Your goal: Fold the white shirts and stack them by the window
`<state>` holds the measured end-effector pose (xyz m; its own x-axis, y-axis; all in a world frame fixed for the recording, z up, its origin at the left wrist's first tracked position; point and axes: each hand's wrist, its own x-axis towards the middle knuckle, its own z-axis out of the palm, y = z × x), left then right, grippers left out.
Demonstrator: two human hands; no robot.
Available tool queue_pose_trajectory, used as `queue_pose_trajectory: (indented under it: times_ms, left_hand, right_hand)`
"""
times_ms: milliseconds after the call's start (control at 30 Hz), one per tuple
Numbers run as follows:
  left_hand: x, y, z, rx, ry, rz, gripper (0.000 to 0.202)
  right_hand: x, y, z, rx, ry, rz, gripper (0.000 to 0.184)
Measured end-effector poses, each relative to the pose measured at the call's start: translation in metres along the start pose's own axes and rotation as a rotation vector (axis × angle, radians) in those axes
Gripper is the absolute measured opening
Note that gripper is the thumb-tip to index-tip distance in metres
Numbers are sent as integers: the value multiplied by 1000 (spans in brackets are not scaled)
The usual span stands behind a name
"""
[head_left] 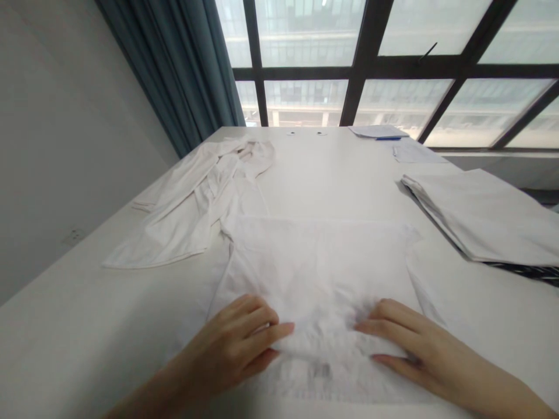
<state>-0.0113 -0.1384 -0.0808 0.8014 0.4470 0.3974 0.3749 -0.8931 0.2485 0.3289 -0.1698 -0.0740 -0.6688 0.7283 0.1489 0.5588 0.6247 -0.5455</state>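
A white shirt (318,262) lies spread in front of me on the white table, its near part bunched into a fold. A small grey printed mark (321,370) shows on the cloth close to me. My left hand (244,337) holds the left of the fold, fingers curled and thumb underneath. On the other side, my right hand (406,337) has cloth between its fingers and thumb. Both hands are slightly blurred, and part of each grip is hidden by the fabric.
Another cream-white shirt (192,203) lies crumpled at the left, touching the near one. Folded white cloth (493,215) sits at the right over something black-patterned (524,272). Papers (378,131) and a blue pen (388,138) lie at the far end, before the window.
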Motion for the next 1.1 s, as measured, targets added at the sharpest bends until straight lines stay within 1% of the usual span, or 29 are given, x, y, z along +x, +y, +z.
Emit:
queue_pose_trajectory:
  times_ms: [33, 100, 133, 167, 200, 267, 333, 400, 467, 533, 600, 667, 733, 800, 900, 967, 1033, 1100]
  left_hand:
    - [0, 1, 1, 35, 63, 9, 24]
    - [-1, 2, -1, 72, 146, 37, 24]
    - [-1, 2, -4, 83, 154, 61, 24]
    - [-1, 2, -6, 88, 141, 86, 24]
    - [-2, 2, -9, 84, 115, 113, 24]
    - [-1, 1, -11, 37, 30, 131, 22]
    - [-1, 0, -10, -49, -68, 98, 17]
    - [0, -2, -7, -127, -148, 61, 11]
    - [0, -3, -4, -152, -193, 39, 8]
    - [0, -3, -1, -133, -200, 48, 12]
    - [-1, -2, 1, -78, -174, 87, 18]
    - [-2, 0, 2, -3, -124, 135, 22]
    - [-3, 2, 2, 61, -93, 152, 24]
    - [-3, 3, 1, 66, -128, 136, 22]
    - [-4, 3, 2, -76, -258, 58, 15]
    - [-3, 1, 3, -212, -303, 8, 13]
    - [-3, 0, 4, -283, -280, -15, 14]
    - [-2, 0, 6, -276, -218, -24, 22]
  right_hand:
    - [0, 1, 3, -29, 74, -40, 25]
    - [-2, 2, 7, -79, 230, -150, 21]
    - [-3, 3, 8, -103, 285, -201, 20]
    - [-4, 4, 7, -120, 306, -238, 19]
    - [-5, 3, 5, -123, 284, -254, 17]
    - [-4, 2, 1, -80, 148, -229, 14]
    - [-1, -2, -4, 0, -13, -150, 12]
    - [4, -7, -7, 74, -122, -72, 14]
    - [7, -10, -8, 118, -204, -2, 16]
    - [8, -10, -5, 124, -261, 54, 21]
    - [6, -8, 0, 95, -265, 61, 25]
    - [2, -4, 5, 38, -197, -8, 24]
    - [0, -3, 7, -33, -127, -99, 21]
    - [1, -5, 7, -54, -148, -112, 21]
    - [7, -11, 1, 83, -290, 1, 14]
    - [10, -12, -3, 208, -329, 35, 10]
    - [9, -10, -3, 256, -297, 6, 18]
    - [7, -5, 2, 221, -217, -49, 27]
